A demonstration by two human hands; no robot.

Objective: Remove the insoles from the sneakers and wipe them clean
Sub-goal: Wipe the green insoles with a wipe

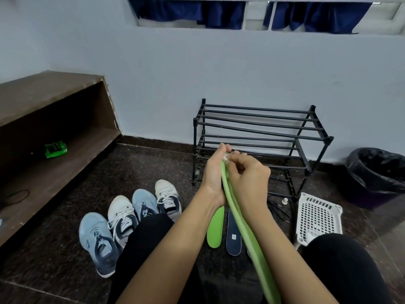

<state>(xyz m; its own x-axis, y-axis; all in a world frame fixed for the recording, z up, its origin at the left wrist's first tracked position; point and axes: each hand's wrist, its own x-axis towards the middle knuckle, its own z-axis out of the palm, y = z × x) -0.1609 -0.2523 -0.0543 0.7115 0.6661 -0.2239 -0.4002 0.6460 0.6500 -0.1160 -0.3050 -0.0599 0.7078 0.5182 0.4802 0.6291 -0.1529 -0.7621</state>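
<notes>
Insole (241,227) edge-on, long axis from your lap up to both hands. Left hand (213,172) grips its far tip; right hand (248,179) pinches wipe (224,158) there.

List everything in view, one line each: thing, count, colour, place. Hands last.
sneakers: four, two light blue, two white, floor left of legs
loose insoles: two, green and navy, floor between knees
held insole: one, green, in both hands
wipe: one, white, at held insole's top
shoe rack: one, black, against wall
bin: one, black liner, far right
basket: one, white, floor right
shelf: one, brown, left
packet: one, green, on shelf
left hand: grips held insole
right hand: pinches wipe
</notes>
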